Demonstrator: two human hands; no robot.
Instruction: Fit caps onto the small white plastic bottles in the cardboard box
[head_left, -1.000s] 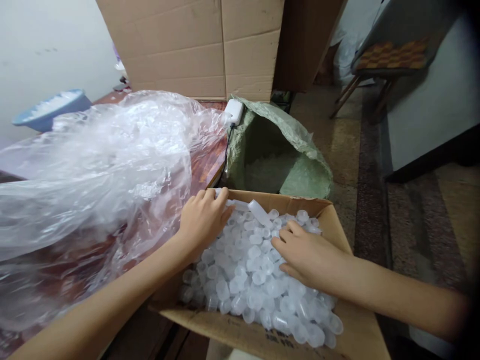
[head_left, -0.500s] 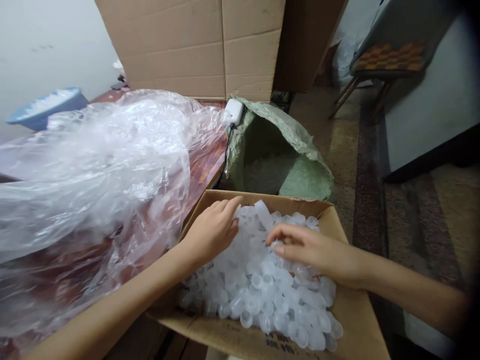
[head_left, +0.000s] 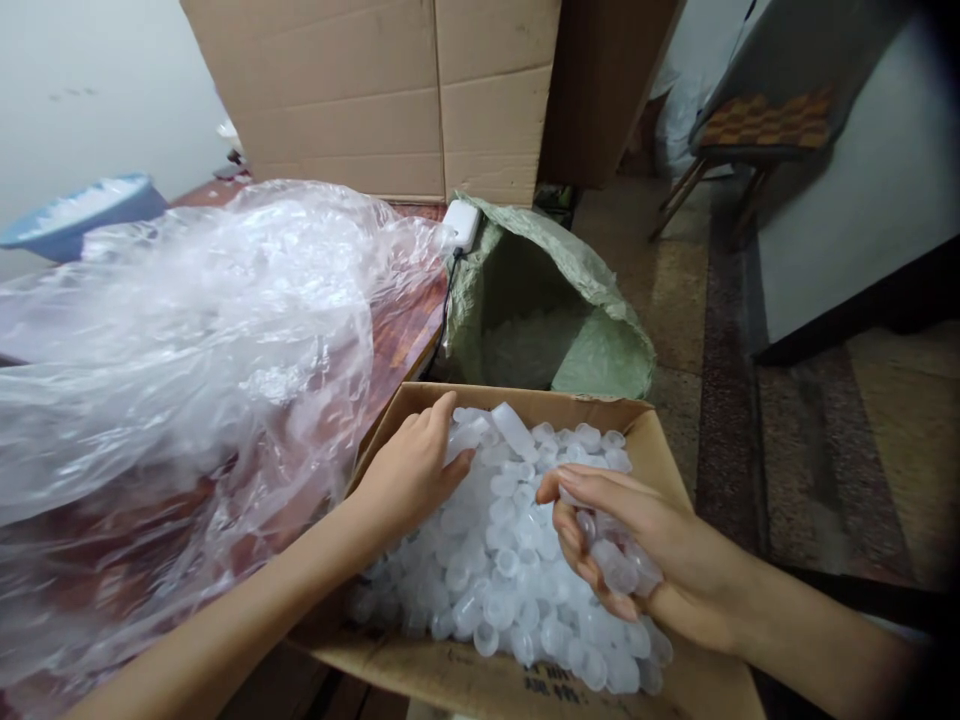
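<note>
A cardboard box (head_left: 670, 463) in front of me holds a heap of small translucent white plastic caps (head_left: 504, 560). My right hand (head_left: 679, 555) is turned palm up above the heap's right side, its fingers curled round several plastic caps (head_left: 619, 566). Over the far left part of the heap is my left hand (head_left: 411, 465), thumb apart from the stretched fingers. Its fingertips reach beside the caps, and I cannot tell whether they touch any. A longer translucent tube-like piece (head_left: 514, 431) lies on the heap between the hands.
Clear plastic sheeting (head_left: 255, 290) covers a reddish table (head_left: 397, 345) at left, with a blue basin (head_left: 82, 215) behind. Beyond the box, a green woven sack (head_left: 600, 350) gapes beside a white power strip (head_left: 461, 225). A large carton (head_left: 360, 100) and a chair (head_left: 772, 125) stand farther back.
My right hand has rolled from palm down to palm up, and caps now show in its curled fingers. The left hand has shifted slightly left, thumb farther from the fingers.
</note>
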